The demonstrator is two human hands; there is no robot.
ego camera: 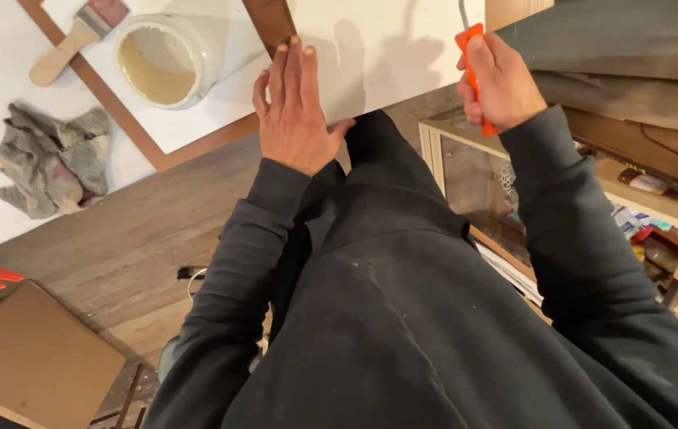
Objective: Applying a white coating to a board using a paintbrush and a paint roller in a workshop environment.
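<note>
1. White plastic describes the tub (166, 59) on your surface (387, 48); it stands open, and inside it is a beige, creamy paste that coats the bottom and the walls.
2. Your left hand (295, 107) lies flat, fingers together, with its fingertips pressed on the near end of a dark brown wooden strip (269, 22); its grip is spread open, clamped on nothing.
3. Your right hand (499, 83) is fisted around an orange tool handle (470, 48), its grip clamped tight on it, at the surface's right edge.
4. Just beyond the tub, a wooden-handled brush (77, 36) lies on the white sheet.
5. Left of the tub, a crumpled grey rag (53, 163) lies well apart from both your hands.
</note>
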